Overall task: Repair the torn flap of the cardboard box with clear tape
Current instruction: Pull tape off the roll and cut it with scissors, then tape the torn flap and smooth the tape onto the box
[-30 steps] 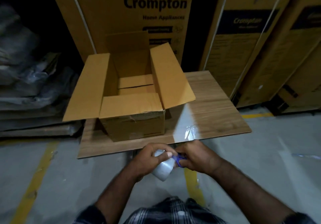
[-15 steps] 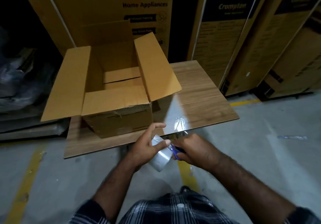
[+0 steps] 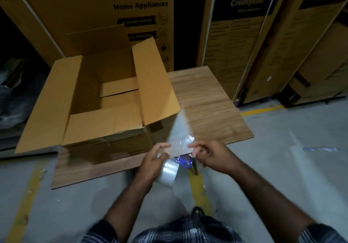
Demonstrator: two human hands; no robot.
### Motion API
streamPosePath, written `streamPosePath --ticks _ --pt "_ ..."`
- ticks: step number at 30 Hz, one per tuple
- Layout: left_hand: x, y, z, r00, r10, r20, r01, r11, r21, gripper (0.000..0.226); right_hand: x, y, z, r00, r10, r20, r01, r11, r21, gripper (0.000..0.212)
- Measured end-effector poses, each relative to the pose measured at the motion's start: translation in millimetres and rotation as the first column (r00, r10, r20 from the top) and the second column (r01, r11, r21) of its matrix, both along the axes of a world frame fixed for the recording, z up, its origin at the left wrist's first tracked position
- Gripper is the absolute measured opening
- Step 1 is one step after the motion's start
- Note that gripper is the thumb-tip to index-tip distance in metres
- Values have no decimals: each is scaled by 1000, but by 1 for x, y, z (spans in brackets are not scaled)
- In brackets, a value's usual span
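Note:
An open cardboard box (image 3: 105,144) stands on a low wooden board (image 3: 207,110) with all its flaps spread. Its near flap (image 3: 105,125) shows a ragged tear along the fold at the box's front edge. My left hand (image 3: 152,161) grips a roll of clear tape (image 3: 168,173) just in front of the board. My right hand (image 3: 212,156) pinches the free end of a short tape strip (image 3: 180,145) stretched between both hands. Blue-handled scissors (image 3: 185,162) hang below my right hand, held by its lower fingers.
Tall Crompton cartons (image 3: 116,16) lean against the back, more of them (image 3: 244,35) on the right. Dark plastic-wrapped bundles (image 3: 17,95) lie on the left. Yellow lines (image 3: 24,205) mark the concrete floor. A scrap of tape (image 3: 320,150) lies on the floor at right.
My hands have moved apart and a short strip of tape has been pulled off the roll. The view has come closer to the box.

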State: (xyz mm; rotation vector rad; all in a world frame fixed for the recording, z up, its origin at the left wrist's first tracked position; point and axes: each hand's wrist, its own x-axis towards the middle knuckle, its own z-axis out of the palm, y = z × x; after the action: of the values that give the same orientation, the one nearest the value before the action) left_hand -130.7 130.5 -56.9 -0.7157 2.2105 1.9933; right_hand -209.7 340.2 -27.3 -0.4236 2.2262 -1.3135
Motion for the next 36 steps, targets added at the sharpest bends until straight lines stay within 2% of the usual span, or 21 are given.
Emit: streamPosePath --ticks 2,3,4,6,9,11,13,15,18,22,24,25,27,28,30,32,34,36 --pt "-20 10 0 993 109 -48 -103 987 120 33 -5 3 -8 939 -345 -2 342 932 -122 18" --pt "-32 16 -1 984 166 -62 -152 971 184 35 -6 1 -10 903 -425 72 430 892 -136 18" --pt "-45 23 -1 974 218 -67 -195 950 244 36 -4 0 -12 888 -434 152 454 881 -134 21" --pt "-70 35 -6 951 307 -36 -276 896 346 36 -2 -6 -16 921 -332 205 364 920 -145 23" --pt "-104 54 -18 930 365 50 -349 830 436 26 -21 -12 -21 972 -233 2 232 966 -112 13" --pt "-123 61 -27 924 368 103 -373 808 457 19 -49 -10 -26 965 -241 -100 240 971 -15 21" --pt "-138 60 -40 917 354 181 -398 822 406 16 -81 -9 -34 956 -188 -223 217 969 114 29" --pt "-143 50 -62 907 359 220 -413 858 304 9 -113 -9 -49 931 -51 -361 151 955 255 18" --pt "-126 36 -94 866 429 258 -478 862 170 6 -156 -15 -73 875 181 -450 64 877 476 23" --pt "-76 32 -152 709 563 424 -596 800 -65 52 -184 -25 -109 853 344 -393 12 739 674 24" --pt "-55 36 -184 659 548 515 -607 792 -65 58 -188 -29 -117 834 362 -416 11 743 669 22" --pt "-52 40 -178 655 528 540 -602 797 -48 61 -189 -30 -119 823 371 -430 6 752 659 21" --pt "-53 48 -161 698 459 550 -563 826 26 61 -192 -30 -119 808 396 -436 -12 752 660 21" --pt "-57 52 -154 718 434 544 -549 834 60 54 -193 -29 -118 810 392 -435 -18 759 651 22" --pt "-65 55 -150 740 419 526 -534 841 82 36 -190 -27 -115 849 286 -443 9 832 554 26" --pt "-70 54 -147 760 431 487 -520 852 58 25 -183 -25 -107 899 86 -430 94 920 381 31" --pt "-75 54 -138 778 442 447 -504 863 25 19 -173 -21 -96 919 -56 -390 169 950 263 29" --pt "-82 54 -127 787 441 432 -479 878 -24 19 -160 -16 -87 946 -117 -304 186 960 210 26"
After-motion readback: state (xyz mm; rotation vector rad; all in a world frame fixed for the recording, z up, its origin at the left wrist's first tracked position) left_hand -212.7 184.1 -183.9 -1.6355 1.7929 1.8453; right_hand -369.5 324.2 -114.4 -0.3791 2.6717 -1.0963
